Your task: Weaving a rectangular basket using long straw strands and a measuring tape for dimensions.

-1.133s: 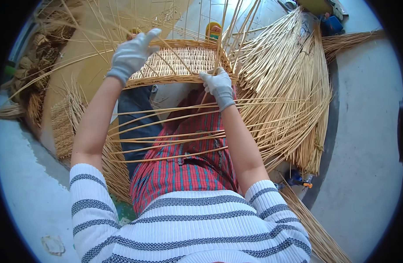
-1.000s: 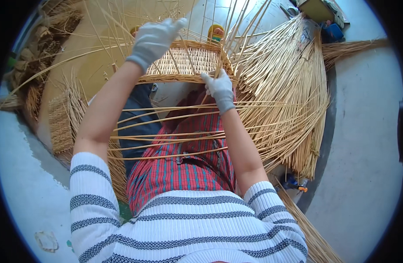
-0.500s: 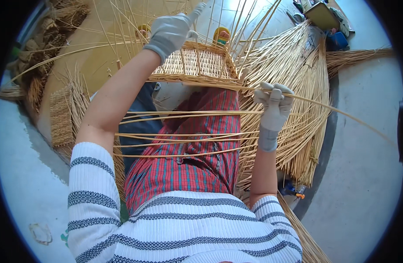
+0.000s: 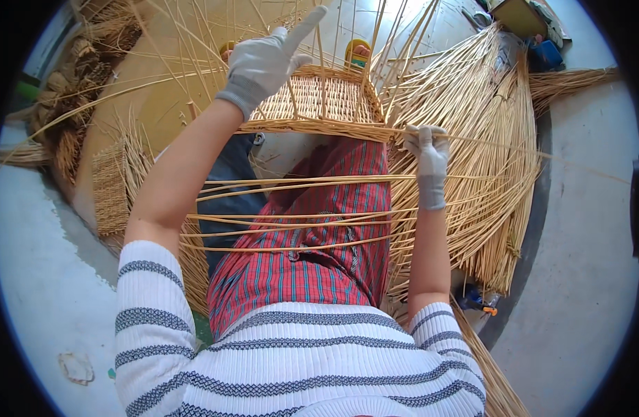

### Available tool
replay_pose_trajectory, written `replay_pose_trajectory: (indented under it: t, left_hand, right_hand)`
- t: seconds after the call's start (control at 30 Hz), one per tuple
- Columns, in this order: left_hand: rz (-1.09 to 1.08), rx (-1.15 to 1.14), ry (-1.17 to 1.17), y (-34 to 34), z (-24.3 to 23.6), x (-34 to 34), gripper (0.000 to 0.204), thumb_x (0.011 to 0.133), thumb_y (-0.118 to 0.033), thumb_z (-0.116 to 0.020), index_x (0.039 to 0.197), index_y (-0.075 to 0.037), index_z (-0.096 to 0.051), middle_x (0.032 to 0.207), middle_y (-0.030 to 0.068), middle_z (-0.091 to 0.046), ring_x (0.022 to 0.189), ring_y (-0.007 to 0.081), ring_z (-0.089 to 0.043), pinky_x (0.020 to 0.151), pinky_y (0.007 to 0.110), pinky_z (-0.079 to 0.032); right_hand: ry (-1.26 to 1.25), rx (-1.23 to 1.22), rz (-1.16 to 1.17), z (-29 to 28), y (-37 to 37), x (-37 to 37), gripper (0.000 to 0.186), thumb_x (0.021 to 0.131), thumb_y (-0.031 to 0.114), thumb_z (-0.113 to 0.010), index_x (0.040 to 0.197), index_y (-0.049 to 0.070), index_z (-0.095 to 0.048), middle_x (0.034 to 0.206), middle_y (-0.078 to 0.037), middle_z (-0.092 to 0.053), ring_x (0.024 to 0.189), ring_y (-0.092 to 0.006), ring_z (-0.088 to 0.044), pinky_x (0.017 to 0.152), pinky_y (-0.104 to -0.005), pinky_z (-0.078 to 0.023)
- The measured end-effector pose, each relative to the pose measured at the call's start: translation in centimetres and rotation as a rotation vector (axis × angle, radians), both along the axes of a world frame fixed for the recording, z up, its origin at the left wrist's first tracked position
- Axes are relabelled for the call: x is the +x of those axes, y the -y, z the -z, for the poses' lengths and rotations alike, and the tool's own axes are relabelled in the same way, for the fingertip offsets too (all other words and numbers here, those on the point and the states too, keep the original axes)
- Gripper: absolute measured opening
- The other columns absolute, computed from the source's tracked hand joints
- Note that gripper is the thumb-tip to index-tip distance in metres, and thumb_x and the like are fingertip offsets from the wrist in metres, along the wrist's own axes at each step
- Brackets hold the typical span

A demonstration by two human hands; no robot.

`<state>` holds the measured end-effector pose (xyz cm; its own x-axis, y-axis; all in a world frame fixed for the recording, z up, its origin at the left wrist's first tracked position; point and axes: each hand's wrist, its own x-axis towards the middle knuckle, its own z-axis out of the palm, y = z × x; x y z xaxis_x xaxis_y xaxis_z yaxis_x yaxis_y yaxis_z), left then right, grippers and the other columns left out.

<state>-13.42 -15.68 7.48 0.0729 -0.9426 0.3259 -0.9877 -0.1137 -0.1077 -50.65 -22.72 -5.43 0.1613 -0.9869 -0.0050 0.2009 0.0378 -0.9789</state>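
Observation:
A partly woven wicker basket [image 4: 312, 97] sits in front of my knees, with tall loose stakes rising from its edges. My left hand [image 4: 260, 73], in a pale grey glove, is over its left side. Its index finger stretches out and its thumb stands apart; the other fingers are mostly hidden, and I see nothing held. By the near right corner my right hand [image 4: 427, 147], gloved too, pinches a long thin wicker strand [image 4: 483, 142]. That strand runs off to the right from the basket's near rim.
Several wicker rods [image 4: 299, 182] lie across my lap. To the right spreads a big bundle of wicker [image 4: 472, 111]. A woven panel [image 4: 110, 187] and dried bundles [image 4: 73, 104] are on the left. Blue and orange tools [image 4: 480, 302] lie near my right elbow.
My right hand has moved up and slightly left along the strand, nearer the basket corner. My left hand has shifted slightly toward me, its index finger and thumb spread wider.

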Motion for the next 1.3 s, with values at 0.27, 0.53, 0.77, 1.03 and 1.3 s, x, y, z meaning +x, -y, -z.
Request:
replay_pose_trajectory:
  t: [0.27,0.53,0.77,1.03,1.3]
  left_hand:
    - [-0.135,0.359,-1.610,0.0,11.7,-7.9,0.051,0.109,-0.033,-0.065,0.148,-0.003,-0.053,0.119,0.0176,-0.076,0.068,0.0218,-0.076,0.074,0.035,-0.062]
    - [-0.267,0.139,-1.766,-0.9,15.3,-11.6,0.036,0.111,-0.029,-0.064,0.127,0.003,-0.062,0.103,0.0092,-0.073,0.065,0.0236,-0.076,0.055,0.035,-0.064]
    - [-0.441,0.103,-1.754,0.2,14.6,-11.1,0.039,0.110,-0.037,-0.065,0.120,0.001,-0.065,0.092,0.0108,-0.070,0.055,0.0205,-0.069,0.051,0.034,-0.063]
    - [-0.394,0.078,-1.792,-0.5,13.5,-11.7,0.044,0.093,-0.039,-0.088,0.096,-0.003,-0.063,0.079,0.0034,-0.067,0.055,0.0106,-0.062,0.049,0.028,-0.059]
    - [-0.481,0.037,-1.637,0.7,14.5,-12.1,0.061,0.083,-0.060,-0.091,0.092,-0.004,-0.067,0.072,0.0060,-0.072,0.051,0.0136,-0.065,0.053,0.029,-0.055]
  right_hand:
    - [-0.055,0.072,-0.017,0.4,2.0,0.2,0.012,0.109,0.019,-0.068,0.110,0.007,-0.065,0.102,-0.016,-0.081,0.083,-0.0198,-0.079,0.070,-0.0285,-0.066]
    - [-0.754,-1.006,0.108,-8.3,7.1,14.8,0.055,0.098,0.005,-0.075,0.151,0.013,-0.062,0.142,-0.020,-0.068,0.147,-0.0309,-0.056,0.114,-0.0418,-0.053]
    - [-0.052,-0.505,0.103,-6.1,3.6,19.0,0.068,0.104,0.012,-0.064,0.166,0.008,-0.036,0.136,-0.010,-0.061,0.124,-0.0218,-0.061,0.107,-0.0372,-0.050]
    - [0.307,0.057,0.378,3.6,1.3,3.8,0.026,0.117,0.029,-0.049,0.120,0.005,-0.058,0.077,-0.002,-0.056,0.074,-0.0167,-0.061,0.085,-0.0465,-0.067]
    - [0.173,-0.137,0.233,0.2,-2.1,4.7,0.027,0.119,0.027,-0.042,0.115,0.004,-0.056,0.082,-0.006,-0.062,0.075,-0.0205,-0.068,0.089,-0.0495,-0.067]
